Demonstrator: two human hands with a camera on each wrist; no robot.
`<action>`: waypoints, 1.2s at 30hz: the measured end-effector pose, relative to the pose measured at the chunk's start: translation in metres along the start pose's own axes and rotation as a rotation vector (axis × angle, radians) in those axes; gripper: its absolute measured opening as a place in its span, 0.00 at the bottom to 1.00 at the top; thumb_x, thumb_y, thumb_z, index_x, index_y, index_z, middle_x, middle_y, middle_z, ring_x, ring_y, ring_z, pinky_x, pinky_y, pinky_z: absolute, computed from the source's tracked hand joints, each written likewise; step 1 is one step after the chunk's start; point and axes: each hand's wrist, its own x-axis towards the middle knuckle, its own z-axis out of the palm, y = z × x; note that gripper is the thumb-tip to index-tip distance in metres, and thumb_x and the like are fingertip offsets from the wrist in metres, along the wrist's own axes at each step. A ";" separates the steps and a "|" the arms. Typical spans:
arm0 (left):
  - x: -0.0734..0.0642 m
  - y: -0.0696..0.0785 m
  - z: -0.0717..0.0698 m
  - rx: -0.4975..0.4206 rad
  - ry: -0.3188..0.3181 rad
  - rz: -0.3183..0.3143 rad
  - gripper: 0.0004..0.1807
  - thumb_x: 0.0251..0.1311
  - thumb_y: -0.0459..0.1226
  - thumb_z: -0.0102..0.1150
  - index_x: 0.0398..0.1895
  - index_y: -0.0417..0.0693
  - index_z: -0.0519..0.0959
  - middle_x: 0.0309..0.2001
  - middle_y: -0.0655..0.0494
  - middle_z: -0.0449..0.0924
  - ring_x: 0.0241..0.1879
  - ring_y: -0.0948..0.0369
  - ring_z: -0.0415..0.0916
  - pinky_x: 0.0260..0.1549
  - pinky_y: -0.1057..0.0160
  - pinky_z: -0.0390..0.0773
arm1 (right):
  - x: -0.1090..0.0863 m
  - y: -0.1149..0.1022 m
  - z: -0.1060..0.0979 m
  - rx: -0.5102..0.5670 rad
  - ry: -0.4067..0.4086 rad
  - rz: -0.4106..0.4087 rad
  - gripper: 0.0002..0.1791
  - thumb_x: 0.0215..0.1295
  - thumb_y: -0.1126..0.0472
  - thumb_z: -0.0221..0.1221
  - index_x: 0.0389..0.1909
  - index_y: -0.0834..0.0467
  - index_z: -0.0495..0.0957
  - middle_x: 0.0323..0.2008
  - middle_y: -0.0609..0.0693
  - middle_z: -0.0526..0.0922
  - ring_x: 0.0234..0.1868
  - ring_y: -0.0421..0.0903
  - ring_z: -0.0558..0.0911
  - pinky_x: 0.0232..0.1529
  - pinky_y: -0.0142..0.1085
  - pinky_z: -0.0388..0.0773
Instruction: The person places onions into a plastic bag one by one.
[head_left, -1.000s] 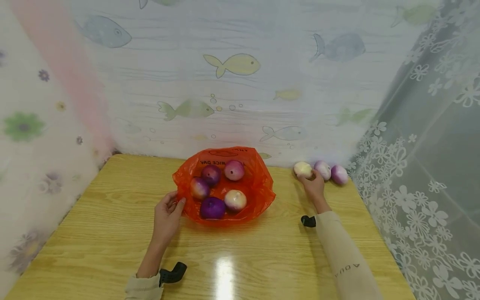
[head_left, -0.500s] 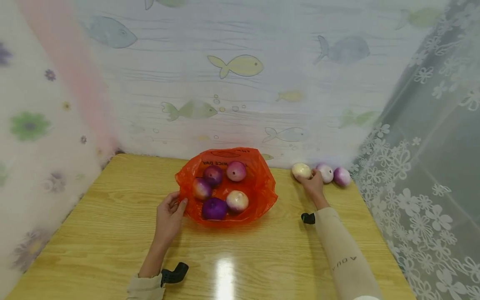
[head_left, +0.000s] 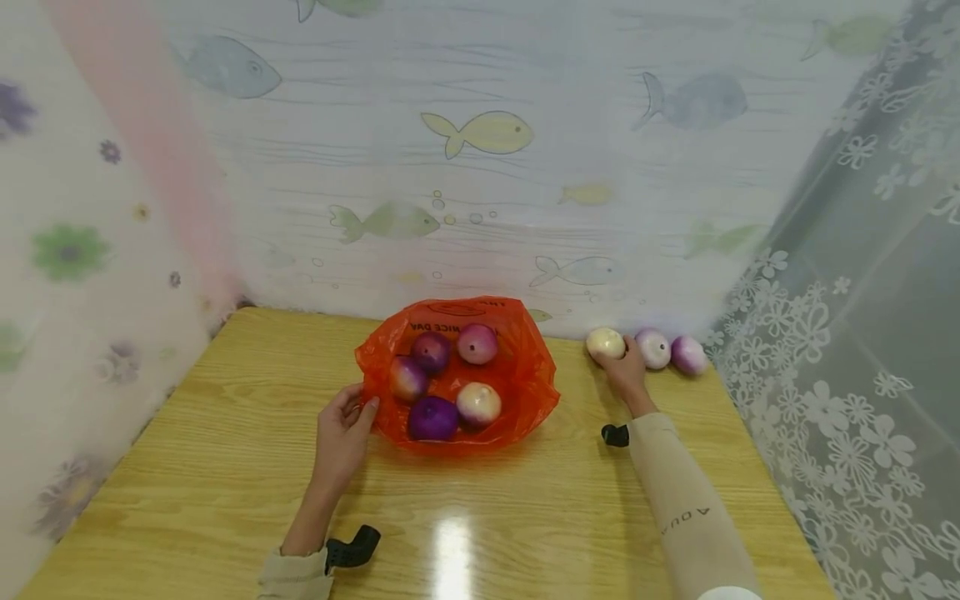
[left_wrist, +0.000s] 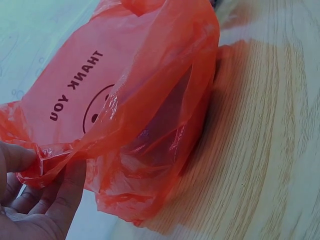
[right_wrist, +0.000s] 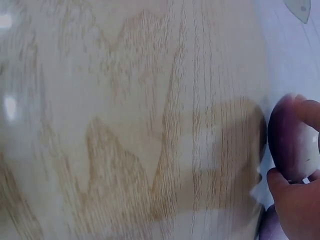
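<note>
An open red plastic bag (head_left: 528,358) stands on the wooden table with several purple and whitish onions inside, such as a dark purple onion (head_left: 432,418) at its front. My left hand (head_left: 343,437) pinches the left side of the bag's rim between thumb and fingers; in the left wrist view, the bunched film (left_wrist: 47,162) shows in that grip. At the table's back right, my right hand (head_left: 627,375) holds a pale onion (head_left: 604,343) with a purple side. The right wrist view has this onion (right_wrist: 295,140) between thumb and fingers, close to the wall.
Two more onions, a pale purple onion (head_left: 653,348) and a purple onion (head_left: 688,356), lie right of my right hand along the back edge. The wooden table (head_left: 210,467) meets a fish-patterned wall covering (head_left: 450,192) behind and a flowered curtain (head_left: 847,400) at right.
The held onion and my right hand have shifted slightly left of the two neighbouring onions. My left hand keeps its grip on the bag. The head view has turned a little.
</note>
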 end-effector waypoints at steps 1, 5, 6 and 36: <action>-0.001 0.003 0.000 0.003 -0.002 0.003 0.14 0.64 0.30 0.52 0.51 0.33 0.72 0.48 0.38 0.76 0.40 0.63 0.77 0.38 0.73 0.78 | 0.000 0.000 0.000 0.003 0.006 -0.003 0.43 0.59 0.59 0.61 0.68 0.69 0.49 0.65 0.68 0.57 0.65 0.61 0.60 0.64 0.51 0.58; -0.002 0.005 0.001 0.013 -0.005 0.005 0.14 0.64 0.30 0.51 0.51 0.33 0.72 0.48 0.39 0.76 0.41 0.61 0.77 0.38 0.73 0.78 | -0.002 0.001 0.000 0.010 0.034 -0.025 0.42 0.58 0.59 0.62 0.67 0.70 0.52 0.64 0.68 0.59 0.63 0.60 0.62 0.63 0.51 0.59; -0.002 0.005 0.001 0.013 -0.006 0.006 0.14 0.64 0.30 0.51 0.52 0.33 0.72 0.48 0.39 0.76 0.41 0.60 0.77 0.38 0.73 0.78 | -0.003 0.001 0.000 0.012 0.042 -0.030 0.42 0.57 0.60 0.63 0.67 0.70 0.52 0.64 0.68 0.60 0.63 0.60 0.62 0.63 0.50 0.59; -0.003 0.003 0.000 0.012 0.003 0.012 0.14 0.64 0.30 0.51 0.52 0.33 0.72 0.47 0.39 0.76 0.41 0.58 0.77 0.37 0.72 0.78 | -0.063 -0.039 0.005 0.368 0.058 -0.026 0.36 0.50 0.63 0.69 0.62 0.60 0.67 0.56 0.59 0.70 0.50 0.52 0.73 0.36 0.23 0.75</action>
